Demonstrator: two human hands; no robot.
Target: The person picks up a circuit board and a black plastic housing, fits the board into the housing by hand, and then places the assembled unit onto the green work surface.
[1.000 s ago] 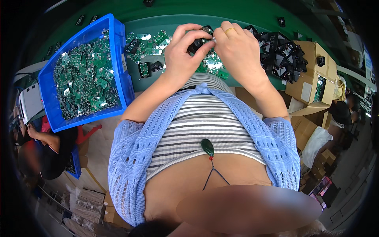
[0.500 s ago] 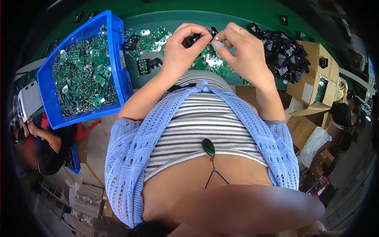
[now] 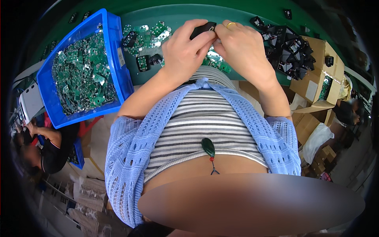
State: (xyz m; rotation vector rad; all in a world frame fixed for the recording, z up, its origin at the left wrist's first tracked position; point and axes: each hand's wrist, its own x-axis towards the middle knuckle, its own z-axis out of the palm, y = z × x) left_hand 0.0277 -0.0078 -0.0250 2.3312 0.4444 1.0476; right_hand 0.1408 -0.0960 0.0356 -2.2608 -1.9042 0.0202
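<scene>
My left hand (image 3: 184,50) grips a small black plastic housing (image 3: 203,29), thumb on the near side and fingers curled over the far side. Against the housing's right end, the fingers of my right hand (image 3: 245,51), which wears a ring, are bent and pressed together. Whatever sits between those fingertips is hidden. Loose green circuit boards (image 3: 215,59) lie on the green tabletop (image 3: 156,74) below my hands. More boards are spread left of my left hand, beside an open black housing with a board in it (image 3: 142,63).
A blue bin (image 3: 125,75) heaped with green circuit boards stands at the left. Black housings (image 3: 290,49) are piled at the right, beside an open cardboard box (image 3: 324,59). One person (image 3: 59,152) sits at far left, another (image 3: 349,112) at far right.
My right hand has turned over, its back now showing, and closed in against the housing. The black housing has tilted and shows more between my hands.
</scene>
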